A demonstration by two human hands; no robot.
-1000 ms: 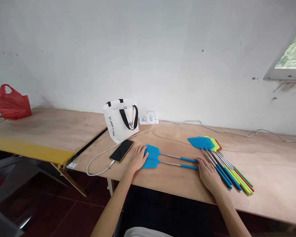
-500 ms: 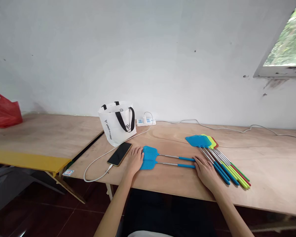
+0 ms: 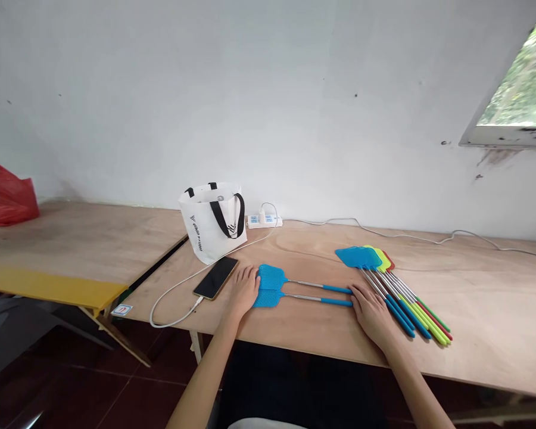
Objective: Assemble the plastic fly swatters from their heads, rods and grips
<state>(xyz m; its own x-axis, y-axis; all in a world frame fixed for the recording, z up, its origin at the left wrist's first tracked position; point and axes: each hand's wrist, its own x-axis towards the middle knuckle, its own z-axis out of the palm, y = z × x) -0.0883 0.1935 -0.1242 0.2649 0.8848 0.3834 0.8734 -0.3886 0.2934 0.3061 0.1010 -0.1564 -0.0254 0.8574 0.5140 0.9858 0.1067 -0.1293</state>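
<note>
Two blue fly swatters lie side by side on the wooden table, the far fly swatter (image 3: 272,276) and the near fly swatter (image 3: 268,298), with heads to the left. Each has a metal shaft and a blue grip. My left hand (image 3: 245,291) rests flat at the outer edge of their heads, fingers out and covering a little of that edge. At the grip ends lies my right hand (image 3: 373,308), palm down with fingers extended, touching or almost touching the tips. Neither hand is wrapped around anything. Right of it, several more swatters (image 3: 360,257) overlap in a fan, with blue, yellow-green, red and green parts.
A black phone (image 3: 216,278) on a white cable lies left of my left hand. Behind it stand a white bag (image 3: 208,229) and a power strip (image 3: 264,221) against the wall. A red plastic bag (image 3: 9,196) sits on the neighbouring table (image 3: 89,238), across a gap.
The camera view has tilted very slightly. Both hands and the swatters keep their places.
</note>
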